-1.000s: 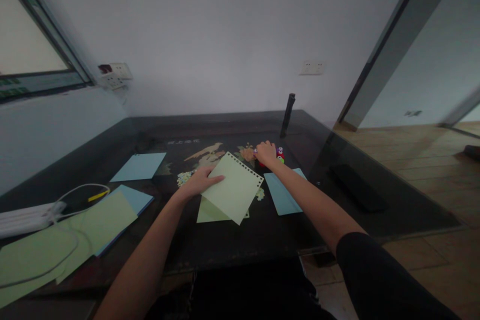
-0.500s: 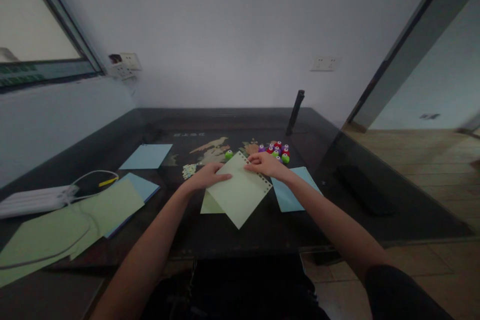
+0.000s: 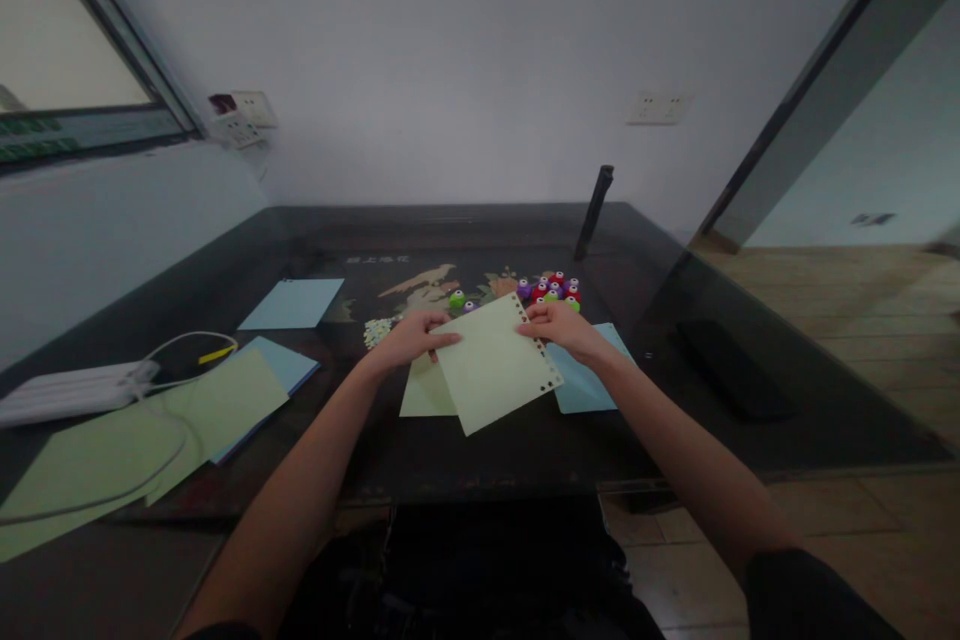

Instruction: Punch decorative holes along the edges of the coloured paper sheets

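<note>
A pale green sheet of paper (image 3: 495,365) with holes punched along its right edge is held tilted above the table. My left hand (image 3: 411,338) pinches its upper left side, thumb on top and fingers underneath. At the punched edge my right hand (image 3: 564,328) grips the sheet the same way. Under it lies another pale green sheet (image 3: 424,395), partly covered. A light blue sheet (image 3: 589,382) rests below my right wrist. Beyond the paper sit a green ball with an eye-like dot (image 3: 457,299) and a purple one (image 3: 470,306).
Several red, purple and green eye-dotted balls (image 3: 553,290) cluster behind my right hand. Small pale pieces (image 3: 377,331) lie by my left hand. Leftward are a blue sheet (image 3: 294,303), green sheets (image 3: 217,410) and a white power strip (image 3: 75,392) with its cable. A dark post (image 3: 595,212) stands at the back right.
The held sheet has turned counterclockwise, its punched edge swinging to the right, and my right hand has shifted right with it. A purple ball now shows beside the green one.
</note>
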### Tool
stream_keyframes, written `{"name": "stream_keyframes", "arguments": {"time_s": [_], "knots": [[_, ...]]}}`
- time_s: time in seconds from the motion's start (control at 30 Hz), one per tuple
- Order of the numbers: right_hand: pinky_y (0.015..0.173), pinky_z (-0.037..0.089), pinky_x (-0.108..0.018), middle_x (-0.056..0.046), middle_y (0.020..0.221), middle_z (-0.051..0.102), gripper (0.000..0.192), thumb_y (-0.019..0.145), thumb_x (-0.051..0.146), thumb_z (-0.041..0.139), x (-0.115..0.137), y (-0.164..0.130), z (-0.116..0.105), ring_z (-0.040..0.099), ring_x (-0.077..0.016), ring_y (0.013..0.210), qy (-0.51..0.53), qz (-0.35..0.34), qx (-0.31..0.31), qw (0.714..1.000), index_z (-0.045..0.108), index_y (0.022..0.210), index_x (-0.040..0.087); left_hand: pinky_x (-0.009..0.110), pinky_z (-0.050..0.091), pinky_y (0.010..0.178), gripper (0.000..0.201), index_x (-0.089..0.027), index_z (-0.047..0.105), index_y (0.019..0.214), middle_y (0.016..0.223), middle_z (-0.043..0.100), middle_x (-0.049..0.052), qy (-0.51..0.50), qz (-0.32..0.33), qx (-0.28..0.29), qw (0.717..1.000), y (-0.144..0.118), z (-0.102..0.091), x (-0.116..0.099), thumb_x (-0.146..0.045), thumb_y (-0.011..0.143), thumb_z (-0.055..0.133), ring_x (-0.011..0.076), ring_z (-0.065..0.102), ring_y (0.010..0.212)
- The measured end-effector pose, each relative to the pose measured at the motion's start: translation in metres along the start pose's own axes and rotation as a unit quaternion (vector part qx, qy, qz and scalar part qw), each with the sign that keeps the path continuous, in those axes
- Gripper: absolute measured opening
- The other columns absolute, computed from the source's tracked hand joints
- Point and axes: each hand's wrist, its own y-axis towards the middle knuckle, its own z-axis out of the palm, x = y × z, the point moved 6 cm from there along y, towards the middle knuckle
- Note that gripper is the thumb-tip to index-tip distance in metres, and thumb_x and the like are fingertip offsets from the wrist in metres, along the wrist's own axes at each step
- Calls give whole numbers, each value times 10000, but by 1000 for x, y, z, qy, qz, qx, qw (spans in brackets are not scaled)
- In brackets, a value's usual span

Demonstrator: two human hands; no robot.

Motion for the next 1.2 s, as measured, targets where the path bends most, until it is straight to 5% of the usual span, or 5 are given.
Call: {"name": "stream_keyframes", "arguments": {"time_s": [0.17, 0.33, 0.6, 0.83, 1.2], "knots": [[511, 448, -261, -49, 686, 694, 234, 624, 306, 770, -6, -11, -13, 610, -147, 567, 45, 11, -16, 999, 659, 764, 155, 243, 435, 474, 279, -158, 617, 822, 655, 607, 15, -42, 20, -71, 996, 5, 3, -5, -431, 765, 622, 108, 533, 476], [591, 515, -319, -72, 735, 707, 282, 621, 294, 770, -15, -27, -58, 644, -175, 610, 109, 31, -99, 989, 661, 837, 149, 234, 434, 468, 324, -145, 574, 946, 664, 627, 23, -103, 63, -150, 981, 9, 8, -16, -446, 829, 548, 90, 519, 445], [477, 468, -244, -24, 625, 678, 250, 586, 251, 771, -49, -80, -142, 582, -126, 483, 114, 67, -263, 956, 647, 776, 144, 298, 523, 736, 146, -168, 590, 943, 864, 660, 48, -69, 105, -44, 991, 5, 87, -69, -263, 858, 519, 146, 632, 800], [456, 458, -253, -19, 596, 672, 238, 587, 244, 764, -66, -99, -141, 585, -146, 469, 79, 124, -246, 958, 658, 778, 149, 379, 431, 1012, 340, -166, 512, 1144, 1270, 484, 135, -127, 76, -24, 989, 3, 152, -61, -154, 806, 547, 205, 456, 1231], [495, 460, -248, -45, 668, 697, 328, 590, 358, 761, -74, -88, -140, 610, -156, 525, -23, 77, -242, 967, 655, 812, 142, 454, 256, 1139, 430, -190, 474, 1244, 1492, 280, 150, 109, 129, 54, 984, -20, 167, -59, -188, 822, 555, 250, 273, 1387]]}}
